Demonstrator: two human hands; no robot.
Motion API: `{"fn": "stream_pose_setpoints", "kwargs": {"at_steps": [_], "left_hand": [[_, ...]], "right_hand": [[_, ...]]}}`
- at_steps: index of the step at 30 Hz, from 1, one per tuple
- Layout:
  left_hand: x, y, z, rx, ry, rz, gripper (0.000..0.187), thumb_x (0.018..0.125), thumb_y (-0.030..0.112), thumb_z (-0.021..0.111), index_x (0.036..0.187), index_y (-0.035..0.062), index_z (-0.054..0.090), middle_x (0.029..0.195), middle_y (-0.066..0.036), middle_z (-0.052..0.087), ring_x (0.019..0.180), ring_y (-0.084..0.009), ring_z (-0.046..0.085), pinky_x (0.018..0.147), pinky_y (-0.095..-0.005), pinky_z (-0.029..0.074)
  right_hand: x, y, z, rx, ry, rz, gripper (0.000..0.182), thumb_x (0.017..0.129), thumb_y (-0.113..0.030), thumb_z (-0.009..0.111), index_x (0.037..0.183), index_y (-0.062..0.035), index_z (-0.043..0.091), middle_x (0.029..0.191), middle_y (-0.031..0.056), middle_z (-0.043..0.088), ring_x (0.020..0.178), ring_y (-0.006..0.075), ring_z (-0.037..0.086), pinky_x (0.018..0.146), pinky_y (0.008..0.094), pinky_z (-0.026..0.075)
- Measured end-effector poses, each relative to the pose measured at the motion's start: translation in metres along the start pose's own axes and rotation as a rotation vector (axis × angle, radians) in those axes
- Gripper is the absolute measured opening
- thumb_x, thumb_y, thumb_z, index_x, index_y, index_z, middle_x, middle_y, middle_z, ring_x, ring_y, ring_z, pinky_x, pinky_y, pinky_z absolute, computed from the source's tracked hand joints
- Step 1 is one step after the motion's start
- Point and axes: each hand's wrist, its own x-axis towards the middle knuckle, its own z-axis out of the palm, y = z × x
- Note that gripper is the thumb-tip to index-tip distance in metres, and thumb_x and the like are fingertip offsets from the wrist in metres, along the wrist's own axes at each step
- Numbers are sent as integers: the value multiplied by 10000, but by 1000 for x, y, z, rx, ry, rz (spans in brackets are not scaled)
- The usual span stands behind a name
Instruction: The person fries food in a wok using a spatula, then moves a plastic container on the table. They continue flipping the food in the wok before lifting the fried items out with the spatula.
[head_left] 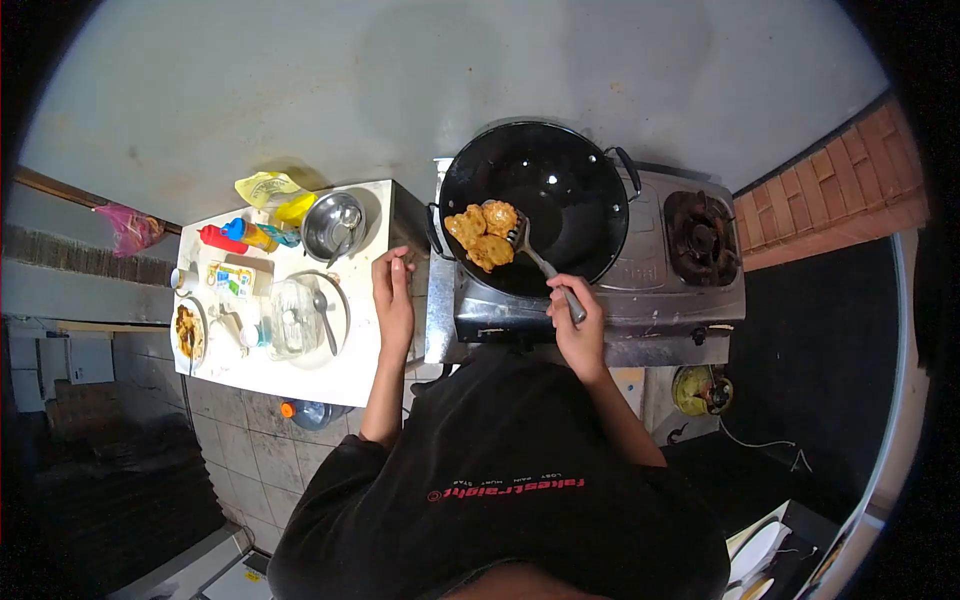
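Golden-brown fried pieces sat clustered at the left side of my black wok, against the head of a metal spatula. My right hand gripped the spatula's handle; my left hand was free, its fingers loosely extended near the wok's left handle. Dark liquid seemed to fill the wok's bottom.

To my left, a metal bowl held a utensil, a clear dish stood on a plate beside a spoon, and another plate carried browned food.

These stood on a white table. The wok rested on a silver stove against a grey wall, its right burner uncovered. Tiles covered the floor.

The wok hid whatever was beneath it, the pieces covered part of the spatula's head, and I couldn't tell whether it bore their weight.
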Motion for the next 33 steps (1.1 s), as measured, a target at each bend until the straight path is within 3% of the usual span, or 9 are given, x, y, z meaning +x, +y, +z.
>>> {"fn": "stream_pose_setpoints", "kwargs": {"at_steps": [2,6,19,21,27,28,33], "left_hand": [[0,-1,0,-8,0,-4,295,1098,240,438,1211,13,589,1109,-56,565,954,-130,535,912,-287,450],[0,3,4,7,-27,8,293,1097,236,442,1220,15,588,1113,-52,561,952,-127,533,918,-281,446],[1,1,17,29,-80,-16,264,1070,217,500,1215,19,597,1081,-70,577,951,-148,534,881,-297,450],[0,21,19,275,-58,164,214,1032,141,541,1185,7,608,1079,-95,574,969,-185,546,885,-314,455],[25,38,18,495,-60,465,198,923,-2,586,1116,0,629,1091,-154,569,1003,-329,573,925,-386,461],[35,38,17,549,-95,535,237,865,-42,587,1086,23,646,1082,-153,572,1011,-351,568,929,-417,461],[93,58,28,818,-301,673,278,797,-61,594,1033,64,673,1080,-132,583,1048,-335,560,929,-437,468]], "right_hand": [[-5,1,0,-92,8,-104,120,950,-32,584,1060,-11,628,873,125,601,801,255,632,726,343,485],[-15,-11,-5,-182,-53,-161,127,938,-34,592,1058,-12,627,916,165,607,824,333,632,752,372,496],[-30,9,-4,-191,-66,-277,141,922,-4,593,1061,-7,614,915,189,593,815,373,621,733,379,496],[-31,11,-4,-205,-73,-295,143,921,-3,593,1063,-7,609,914,191,586,819,380,615,731,383,495],[-31,12,-4,-207,-80,-297,133,927,-13,591,1059,-13,604,921,192,576,820,382,605,732,392,491],[-31,12,-4,-208,-78,-299,133,927,-13,591,1059,-13,604,921,192,576,820,382,605,732,392,491],[-33,12,-7,-228,-110,-249,135,926,-10,592,1060,-15,608,922,194,580,829,380,607,739,388,492]]}}
